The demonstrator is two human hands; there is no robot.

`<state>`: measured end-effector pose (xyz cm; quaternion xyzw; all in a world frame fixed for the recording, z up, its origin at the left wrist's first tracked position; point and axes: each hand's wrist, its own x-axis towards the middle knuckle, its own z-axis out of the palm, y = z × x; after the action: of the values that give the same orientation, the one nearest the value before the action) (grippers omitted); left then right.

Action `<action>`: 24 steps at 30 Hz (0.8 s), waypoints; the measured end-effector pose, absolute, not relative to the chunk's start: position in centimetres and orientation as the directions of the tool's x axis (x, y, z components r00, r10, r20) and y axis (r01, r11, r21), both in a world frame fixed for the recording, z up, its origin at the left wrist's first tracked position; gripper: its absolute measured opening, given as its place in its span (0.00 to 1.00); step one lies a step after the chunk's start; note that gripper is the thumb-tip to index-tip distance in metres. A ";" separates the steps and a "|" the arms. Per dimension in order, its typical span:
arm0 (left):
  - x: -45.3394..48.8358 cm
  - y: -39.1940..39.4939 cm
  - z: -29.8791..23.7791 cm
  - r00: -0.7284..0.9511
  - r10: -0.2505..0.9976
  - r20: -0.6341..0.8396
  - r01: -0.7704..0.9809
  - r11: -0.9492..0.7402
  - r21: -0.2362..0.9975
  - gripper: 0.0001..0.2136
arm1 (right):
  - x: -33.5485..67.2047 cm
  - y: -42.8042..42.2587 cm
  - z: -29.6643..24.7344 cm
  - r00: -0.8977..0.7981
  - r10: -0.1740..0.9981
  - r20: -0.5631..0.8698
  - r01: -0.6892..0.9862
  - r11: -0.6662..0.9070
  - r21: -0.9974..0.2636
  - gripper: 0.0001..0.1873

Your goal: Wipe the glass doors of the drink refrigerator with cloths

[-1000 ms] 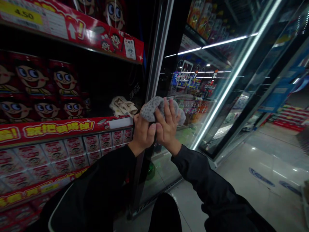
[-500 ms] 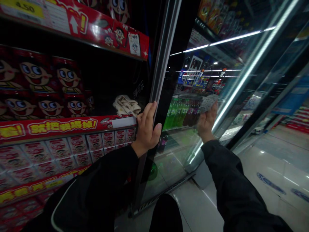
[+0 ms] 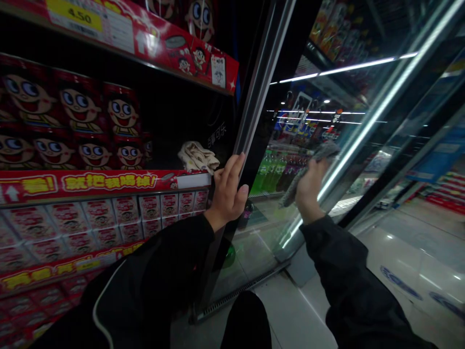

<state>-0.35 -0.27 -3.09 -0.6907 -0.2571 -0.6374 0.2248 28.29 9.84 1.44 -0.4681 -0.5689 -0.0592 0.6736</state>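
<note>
Grey cloth (image 3: 292,191) is bunched in my right hand (image 3: 308,189), against the glass cooler door (image 3: 276,228), though the glare hides how tight my grip is. Left of that door, my open left hand (image 3: 228,194) lays its fingers (image 3: 236,169) on the door's metal edge (image 3: 261,92), just beside a pale rag (image 3: 196,157) on the red-fronted shelf (image 3: 105,182).
</note>
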 end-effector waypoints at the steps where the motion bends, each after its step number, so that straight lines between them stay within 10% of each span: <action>1: -0.4 -0.2 -3.1 0.055 0.065 0.996 0.640 -0.768 0.014 0.33 | 26.3 8.7 1.0 0.314 0.427 0.848 0.655 0.549 -0.519 0.37; 8: -0.7 0.4 -3.4 0.063 0.008 0.998 0.634 -0.773 -0.034 0.31 | 14.9 1.0 -3.9 -0.295 0.059 0.954 0.732 0.656 0.186 0.36; 14: -0.9 0.5 -3.6 0.059 0.058 0.997 0.651 -0.759 0.006 0.35 | 18.7 4.0 -6.1 -0.509 -0.055 0.859 0.671 0.600 0.436 0.25; 24: -0.6 0.5 -3.5 0.024 0.058 0.998 0.622 -0.783 0.030 0.34 | 32.7 11.1 -4.6 0.064 0.440 0.896 0.817 0.492 -0.300 0.37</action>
<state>-0.61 0.46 -3.46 -0.6823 -0.2489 -0.6526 0.2160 32.65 11.09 -4.63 -0.4743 -0.6626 -0.1701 0.5542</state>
